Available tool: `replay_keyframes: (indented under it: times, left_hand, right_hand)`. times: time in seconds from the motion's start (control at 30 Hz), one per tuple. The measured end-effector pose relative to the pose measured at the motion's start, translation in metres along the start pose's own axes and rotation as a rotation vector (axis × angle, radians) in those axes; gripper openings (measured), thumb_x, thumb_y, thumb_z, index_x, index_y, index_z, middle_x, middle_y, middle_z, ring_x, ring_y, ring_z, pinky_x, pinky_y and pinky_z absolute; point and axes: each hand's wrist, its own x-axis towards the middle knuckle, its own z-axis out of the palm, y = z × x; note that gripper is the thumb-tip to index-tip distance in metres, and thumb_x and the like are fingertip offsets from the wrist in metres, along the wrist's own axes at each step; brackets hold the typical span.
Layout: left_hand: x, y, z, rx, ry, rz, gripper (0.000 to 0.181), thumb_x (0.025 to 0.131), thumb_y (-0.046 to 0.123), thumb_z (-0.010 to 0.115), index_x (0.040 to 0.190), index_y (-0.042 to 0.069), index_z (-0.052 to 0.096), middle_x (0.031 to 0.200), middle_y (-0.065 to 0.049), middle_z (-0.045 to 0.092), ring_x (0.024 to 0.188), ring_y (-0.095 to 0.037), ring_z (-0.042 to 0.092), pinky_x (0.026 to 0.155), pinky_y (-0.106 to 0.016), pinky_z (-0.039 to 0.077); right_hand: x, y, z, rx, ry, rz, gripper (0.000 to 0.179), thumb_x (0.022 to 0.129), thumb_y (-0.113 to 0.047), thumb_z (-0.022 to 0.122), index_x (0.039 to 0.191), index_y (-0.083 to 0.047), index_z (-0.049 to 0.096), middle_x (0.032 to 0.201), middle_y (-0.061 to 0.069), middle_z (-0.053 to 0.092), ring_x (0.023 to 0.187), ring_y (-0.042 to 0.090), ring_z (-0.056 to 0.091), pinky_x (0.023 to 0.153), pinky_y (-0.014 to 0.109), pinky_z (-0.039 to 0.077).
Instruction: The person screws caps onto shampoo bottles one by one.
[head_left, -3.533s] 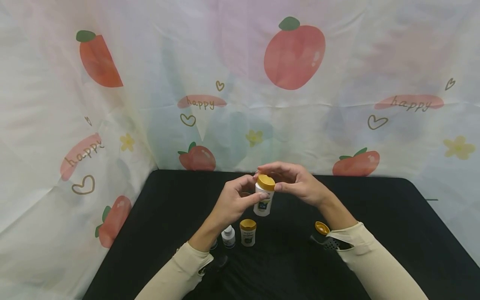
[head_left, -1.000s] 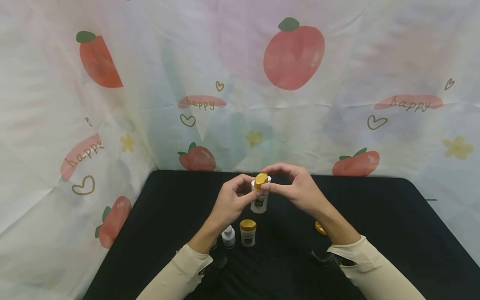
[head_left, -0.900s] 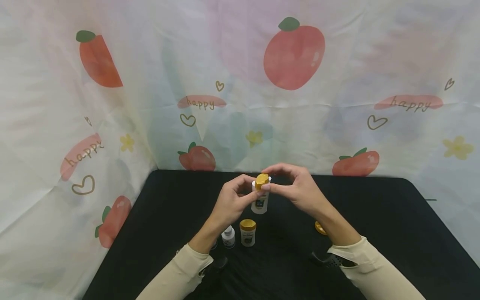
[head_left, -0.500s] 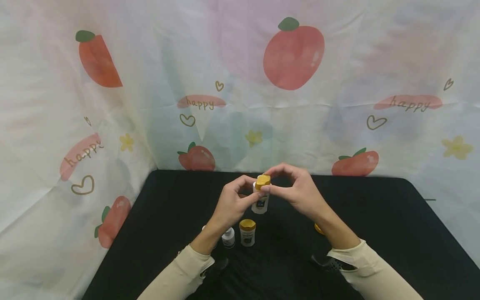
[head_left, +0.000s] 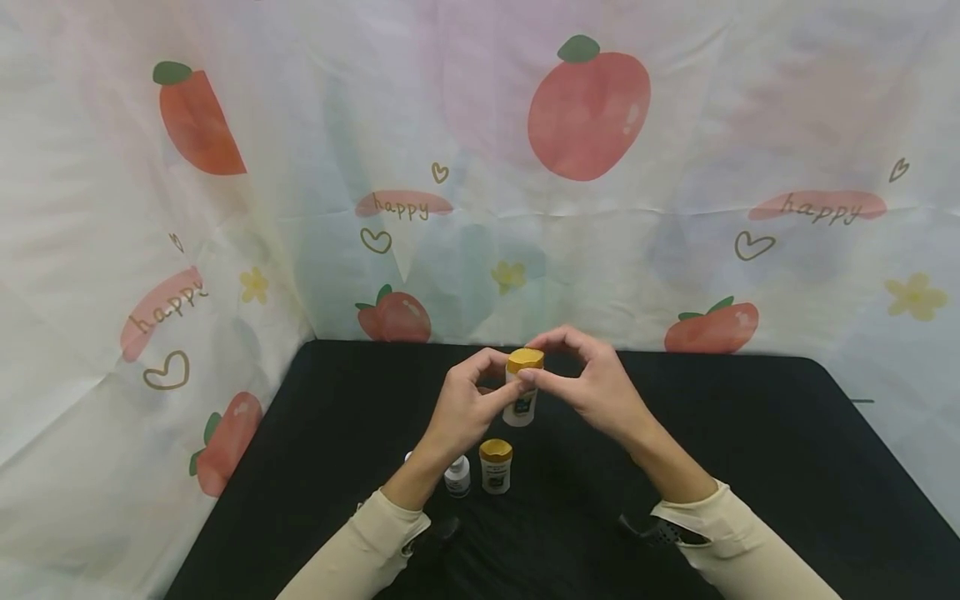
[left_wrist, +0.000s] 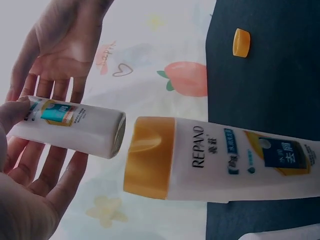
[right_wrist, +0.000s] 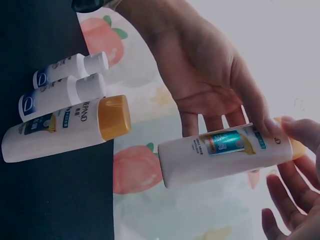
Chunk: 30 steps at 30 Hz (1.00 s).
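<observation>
My left hand (head_left: 465,404) grips a white shampoo bottle (head_left: 519,412) above the table, its thumb across the front in the right wrist view. My right hand (head_left: 600,383) pinches the bottle's gold cap (head_left: 525,359) between thumb and fingers. The cap sits on top, lined up with the bottle's flat shape. Close by on the table stands a second shampoo bottle (head_left: 496,471) marked REPAND, also gold-capped. Two smaller white bottles with blue labels are left of it: one bottle (head_left: 457,477) shows, the other bottle (right_wrist: 57,70) is mostly behind my left forearm in the head view.
A loose gold cap (left_wrist: 241,43) lies on the black tabletop (head_left: 360,392); my right forearm hides it in the head view. Around the table hangs a pale fruit-print curtain (head_left: 480,167).
The gold cap has turned on the bottle: a second ago it stood crosswise with white showing beside it, now it lines up with the bottle. Both hands stay nearly in place.
</observation>
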Motion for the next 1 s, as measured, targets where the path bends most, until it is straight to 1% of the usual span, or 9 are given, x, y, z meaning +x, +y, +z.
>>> replay_keyframes:
  times: [0.13, 0.37, 0.53, 0.63, 0.77, 0.87, 1.0]
  left_hand:
    - [-0.0001, 0.0012, -0.0010, 0.002, -0.006, 0.004, 0.023, 0.092, 0.020, 0.077, 0.112, 0.012, 0.069, 0.105, -0.002, 0.070, 0.098, -0.015, 0.068, 0.078, -0.029, 0.060]
    - [-0.0016, 0.0021, 0.0012, 0.013, -0.001, 0.015, 0.020, 0.092, 0.020, 0.077, 0.109, 0.011, 0.070, 0.101, -0.002, 0.070, 0.095, -0.013, 0.069, 0.076, -0.029, 0.060]
    - [-0.0015, 0.0035, 0.0026, 0.018, 0.007, 0.024, 0.018, 0.092, 0.018, 0.077, 0.107, 0.011, 0.070, 0.100, -0.003, 0.070, 0.094, -0.014, 0.069, 0.076, -0.028, 0.060]
    - [-0.0011, 0.0028, 0.0025, 0.023, 0.011, 0.023, 0.019, 0.092, 0.019, 0.077, 0.108, 0.011, 0.070, 0.099, -0.004, 0.070, 0.093, -0.014, 0.069, 0.073, -0.028, 0.060]
    - [-0.0016, 0.0002, 0.0015, 0.024, 0.013, 0.005, 0.021, 0.092, 0.021, 0.078, 0.110, 0.012, 0.070, 0.099, -0.002, 0.071, 0.093, -0.014, 0.068, 0.072, -0.029, 0.060]
    - [-0.0019, -0.0007, 0.0004, 0.033, 0.017, -0.012, 0.022, 0.091, 0.022, 0.078, 0.109, 0.013, 0.070, 0.101, 0.000, 0.071, 0.094, -0.013, 0.068, 0.072, -0.029, 0.060]
    - [-0.0015, 0.0008, -0.0002, 0.053, 0.018, -0.023, 0.021, 0.090, 0.022, 0.080, 0.106, 0.012, 0.070, 0.099, 0.000, 0.070, 0.093, -0.014, 0.067, 0.071, -0.028, 0.059]
  right_hand:
    - [-0.0004, 0.0007, -0.0010, 0.001, -0.015, -0.027, 0.026, 0.089, -0.016, 0.080, 0.114, -0.020, 0.071, 0.110, -0.006, 0.070, 0.107, 0.012, 0.063, 0.103, 0.047, 0.045]
    - [-0.0018, -0.0005, -0.0008, 0.027, 0.014, -0.029, 0.024, 0.085, -0.015, 0.084, 0.106, -0.020, 0.072, 0.108, -0.005, 0.071, 0.107, 0.014, 0.063, 0.104, 0.041, 0.041]
    - [-0.0020, 0.0001, -0.0005, 0.044, 0.026, -0.036, 0.023, 0.084, -0.013, 0.084, 0.103, -0.018, 0.072, 0.106, -0.003, 0.071, 0.105, 0.015, 0.063, 0.106, 0.044, 0.039]
    - [-0.0013, 0.0014, 0.0000, 0.029, 0.023, -0.025, 0.022, 0.086, -0.015, 0.083, 0.104, -0.019, 0.071, 0.107, -0.003, 0.070, 0.104, 0.014, 0.063, 0.104, 0.046, 0.040]
    - [0.0000, 0.0038, 0.0002, -0.005, -0.011, -0.004, 0.023, 0.089, -0.020, 0.081, 0.109, -0.021, 0.069, 0.110, -0.006, 0.068, 0.106, 0.012, 0.061, 0.100, 0.045, 0.044]
    - [0.0003, 0.0052, 0.0000, -0.019, -0.031, -0.001, 0.023, 0.091, -0.020, 0.079, 0.112, -0.022, 0.069, 0.112, -0.006, 0.068, 0.109, 0.011, 0.061, 0.100, 0.045, 0.046]
    - [-0.0001, 0.0053, 0.0006, -0.029, -0.020, -0.006, 0.022, 0.090, -0.021, 0.080, 0.110, -0.022, 0.070, 0.110, -0.006, 0.069, 0.106, 0.011, 0.062, 0.099, 0.044, 0.046]
